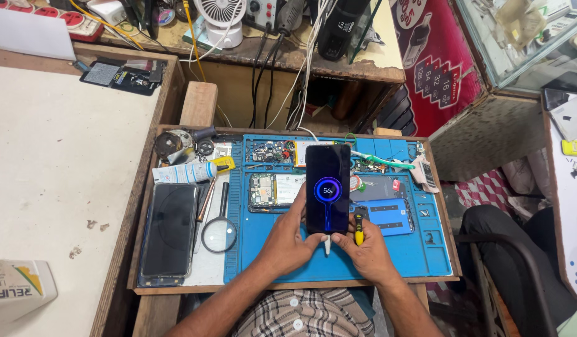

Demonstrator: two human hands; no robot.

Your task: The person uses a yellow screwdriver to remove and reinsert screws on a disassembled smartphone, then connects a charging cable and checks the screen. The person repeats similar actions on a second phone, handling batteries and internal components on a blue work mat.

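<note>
Head camera looks down on a blue repair mat. Both hands grasp a lit smartphone at its near end, its long axis pointing away from the person. Left hand grips the left edge; right hand also pinches a yellow-handled screwdriver and white cable plug.
</note>
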